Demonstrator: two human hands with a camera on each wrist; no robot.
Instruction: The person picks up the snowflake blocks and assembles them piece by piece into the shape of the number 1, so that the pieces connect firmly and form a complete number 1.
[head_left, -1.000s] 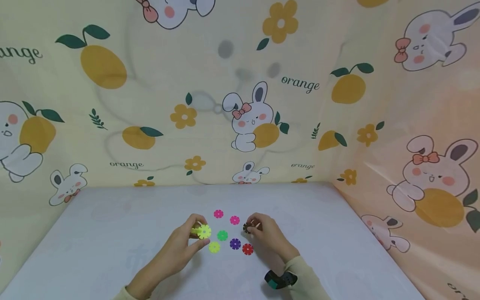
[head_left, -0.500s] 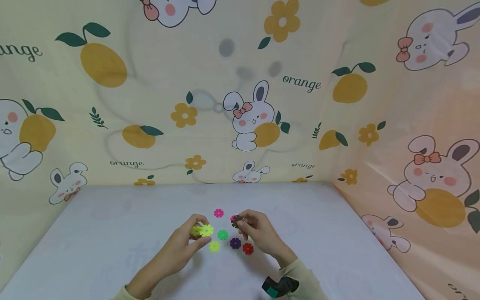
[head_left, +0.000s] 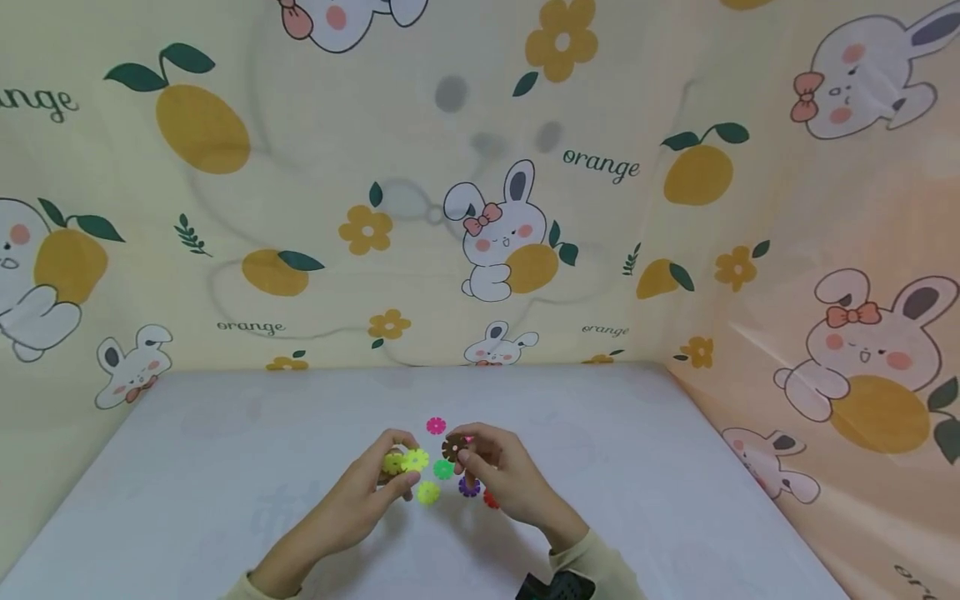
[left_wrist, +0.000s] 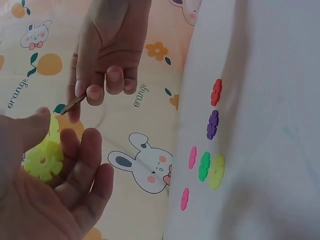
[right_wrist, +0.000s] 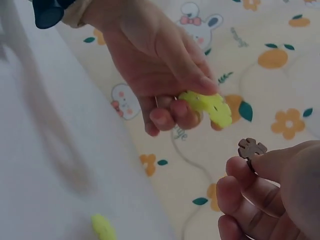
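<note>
Above the white table, my left hand (head_left: 363, 492) holds yellow-green snowflake discs (head_left: 416, 459) joined at an angle, thumb on the near side. Opposite it, my right hand (head_left: 521, 479) pinches a brown snowflake disc (head_left: 452, 448) between thumb and index finger. A narrow gap separates the brown disc (right_wrist: 252, 148) from the yellow pieces (right_wrist: 220, 111) in the right wrist view. Edge-on in the left wrist view, the brown disc (left_wrist: 73, 104) points toward the yellow ones (left_wrist: 44, 160). The right hand's other fingers are loosely curled.
Loose notched discs lie on the table (head_left: 225, 483) below the hands: pink (head_left: 436, 426), green (head_left: 443, 470), yellow (head_left: 428, 492), purple (head_left: 469, 487) and red (head_left: 491, 499). Another pink disc (left_wrist: 192, 157) is mostly behind the right hand in the head view. A printed cloth (head_left: 420, 275) rises behind.
My right hand has lifted the brown disc and carried it left toward the yellow pieces, now covering part of the loose discs. The left hand has stayed nearly in place, its yellow pieces turning slightly.
</note>
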